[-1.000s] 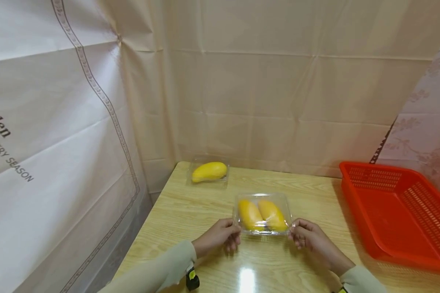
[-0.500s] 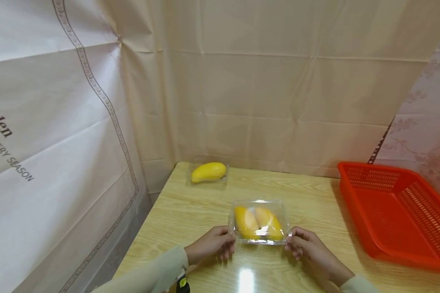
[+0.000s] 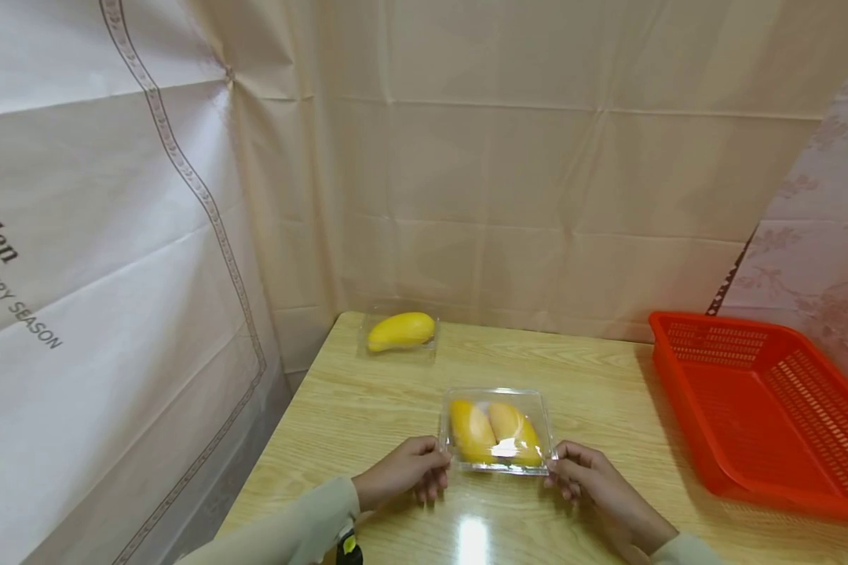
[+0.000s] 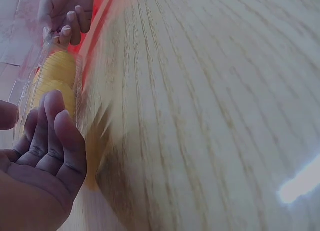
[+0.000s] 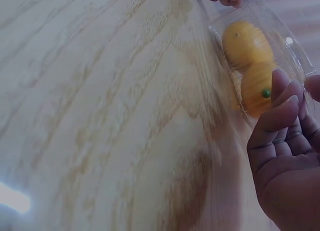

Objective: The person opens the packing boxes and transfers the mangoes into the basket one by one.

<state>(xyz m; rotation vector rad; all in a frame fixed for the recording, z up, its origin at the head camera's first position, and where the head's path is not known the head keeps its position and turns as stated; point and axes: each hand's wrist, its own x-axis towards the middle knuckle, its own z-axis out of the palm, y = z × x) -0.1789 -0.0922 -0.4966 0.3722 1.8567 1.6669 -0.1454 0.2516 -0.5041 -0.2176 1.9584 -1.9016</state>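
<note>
A clear plastic clamshell box (image 3: 496, 394) with two yellow-orange mangoes (image 3: 514, 434) inside lies between my hands, its lid down over the fruit. My left hand (image 3: 404, 472) pinches the box's near left corner between thumb and fingers. At the near right corner, my right hand (image 3: 595, 480) grips the rim the same way. The right wrist view shows the ends of both mangoes (image 5: 246, 45) through the clear wall, one with a green spot. In the left wrist view the left fingers (image 4: 55, 126) curl up in front of the box.
Another clear box holding one yellow mango (image 3: 401, 331) sits at the table's far left corner. A red plastic basket (image 3: 707, 439) stands at the right. The wooden table (image 3: 367, 400) meets a cloth-covered wall (image 3: 480, 173) behind.
Both hands have drawn the box with the two mangoes nearer and slightly left, mostly in the first half second. The far box and the basket stay put.
</note>
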